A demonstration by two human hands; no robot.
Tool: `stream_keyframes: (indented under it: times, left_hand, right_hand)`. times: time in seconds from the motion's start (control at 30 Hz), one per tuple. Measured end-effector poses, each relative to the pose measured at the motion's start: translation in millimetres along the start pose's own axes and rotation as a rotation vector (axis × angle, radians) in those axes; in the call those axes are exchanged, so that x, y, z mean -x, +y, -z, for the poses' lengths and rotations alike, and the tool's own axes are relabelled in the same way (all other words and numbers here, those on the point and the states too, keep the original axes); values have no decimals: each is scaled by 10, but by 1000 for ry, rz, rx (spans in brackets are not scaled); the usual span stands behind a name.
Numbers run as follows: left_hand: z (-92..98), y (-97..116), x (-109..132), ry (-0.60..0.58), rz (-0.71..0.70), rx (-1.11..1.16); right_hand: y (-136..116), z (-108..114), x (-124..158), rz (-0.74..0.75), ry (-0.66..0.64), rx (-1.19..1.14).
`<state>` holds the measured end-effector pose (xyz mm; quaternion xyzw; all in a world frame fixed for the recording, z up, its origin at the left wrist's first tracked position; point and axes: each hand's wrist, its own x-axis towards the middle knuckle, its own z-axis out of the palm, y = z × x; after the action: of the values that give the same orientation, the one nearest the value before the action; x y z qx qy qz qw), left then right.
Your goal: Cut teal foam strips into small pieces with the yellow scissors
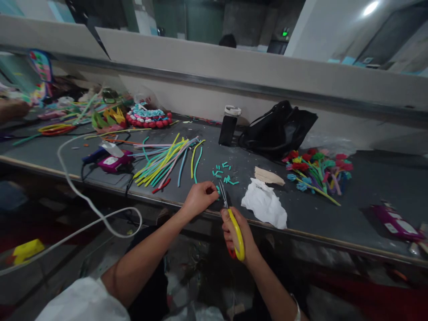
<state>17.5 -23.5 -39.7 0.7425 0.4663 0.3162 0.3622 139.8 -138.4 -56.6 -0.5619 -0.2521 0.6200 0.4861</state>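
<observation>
My right hand is wrapped round a pair of scissors with yellow and red handles. Their narrow blades point away from me, slightly apart. Close to the blade tips, my left hand is closed in a pinch, a short green pipe cleaner piece at its fingertips. Just beyond, several short green cut pieces lie scattered on the dark table. Left of them rests a bundle of long pipe cleaners in yellow, green, pink and blue. One green pipe cleaner lies apart from it.
Crumpled white paper and brown cardboard lie right of my hands. Behind stand a black bottle and a black bag. Pipe cleaner flowers and a purple device are farther right. A white cable hangs at left.
</observation>
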Motion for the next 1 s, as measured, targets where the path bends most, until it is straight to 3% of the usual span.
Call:
stream_keyframes:
  times: [0.2,0.43,0.57,0.67,0.83,0.9,1.0]
  left_hand:
    - [-17,-64,-17,110,-107,-199]
    - [-324,-112,-11,11,-209,-533]
    - [-503,-60,-282,16,-157,-613]
    - [-588,-17,-667,59,-105,-614]
    - [-671,44,-1249,24,-28,-551]
    - [-706,65,-1286,-5,-56,-530]
    - [-741,90,-1060,-64,-147,-499]
  right_hand:
    - [-124,104,23,97,-81,-101]
    - [-282,348,-44,349,-22,-296]
    - [-319,445,-108,356,-16,-375]
    - [-338,490,-126,326,-33,-405]
    - [-348,550,-166,304,-39,-412]
    - [-347,562,-182,298,-40,-406]
    - [-351,563,-186,293,-41,-401]
